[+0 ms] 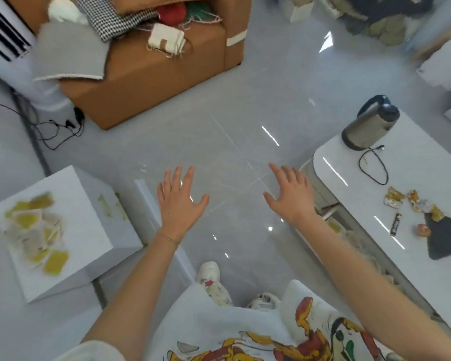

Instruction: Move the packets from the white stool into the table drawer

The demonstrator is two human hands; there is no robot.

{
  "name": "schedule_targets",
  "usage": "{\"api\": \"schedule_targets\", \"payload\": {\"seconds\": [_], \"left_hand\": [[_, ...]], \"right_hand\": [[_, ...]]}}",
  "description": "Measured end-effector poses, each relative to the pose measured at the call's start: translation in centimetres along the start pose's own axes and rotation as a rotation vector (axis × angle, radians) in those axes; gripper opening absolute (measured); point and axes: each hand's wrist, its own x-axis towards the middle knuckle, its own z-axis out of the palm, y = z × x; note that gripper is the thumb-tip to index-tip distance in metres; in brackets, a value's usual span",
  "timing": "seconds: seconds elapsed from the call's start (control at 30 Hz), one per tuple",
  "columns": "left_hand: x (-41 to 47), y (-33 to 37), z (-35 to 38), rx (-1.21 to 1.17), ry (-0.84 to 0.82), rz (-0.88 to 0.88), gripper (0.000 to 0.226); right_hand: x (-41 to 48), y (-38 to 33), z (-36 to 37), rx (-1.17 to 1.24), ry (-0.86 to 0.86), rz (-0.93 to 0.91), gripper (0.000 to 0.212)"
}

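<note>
Grip, left: left hand [179, 201] is spread flat, fingers straight and apart, holding nothing; it hovers over the floor [232, 126], just right of the white stool [89, 230].
Grip, right: right hand [288, 195] is likewise spread and empty, near the edge of the tabletop [414, 165] and beside the table drawer [326, 204].
Head view, packets: a loose pile of yellow and white packets [37, 230] lies on the stool's top, toward its left side. They are smeared by motion, so no count is possible.
Head view, table drawer: it is pulled out beneath the tabletop's edge and partly hidden by the right forearm. Yellowish shapes inside may be packets already dropped in, though the blur is too heavy to be sure.
Head view, tabletop: it holds a kettle [370, 126] with its cable [372, 165], crumpled wrappers [395, 198] and a dark cloth [443, 238], none of it part of the job.
Done so far: the drawer stands open and ready; at most a few packets seem to be in.
Left to do: most of the pile remains on the stool, and with both hands empty, the next reach looks likely to go left to the stool.
</note>
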Motion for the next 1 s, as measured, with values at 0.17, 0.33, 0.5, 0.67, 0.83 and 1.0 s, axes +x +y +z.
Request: {"api": "schedule_targets", "payload": {"seconds": [0.17,0.33,0.5,0.67,0.83,1.0], "left_hand": [[2.0,-7.3,-3.5,-0.067,0.058,-0.157,0.076],[2.9,-12.8,-5.7,-0.124,0.129,-0.289,0.077],[3.3,-17.5,-7.4,-0.141,0.165,-0.453,0.080],[4.1,-22.3,-8.3,-0.156,0.250,-0.673,0.079],[4.2,-26.3,-8.8,-0.208,0.348,-0.887,0.080],[2.4,-29.9,-9.0,-0.283,0.414,-1.130,0.079]], "right_hand": [[5.2,-10.7,0.6,-0.015,-0.027,-0.168,0.076],[9.4,-20.5,1.2,-0.028,-0.045,-0.371,0.077],[13.3,-28.6,2.6,-0.069,-0.104,-0.553,0.077],[17.1,-36.0,4.2,-0.127,-0.192,-0.743,0.077],[20.1,-43.3,6.4,-0.194,-0.279,-0.935,0.078],[20.8,-50.3,8.8,-0.250,-0.383,-1.088,0.078]]}}
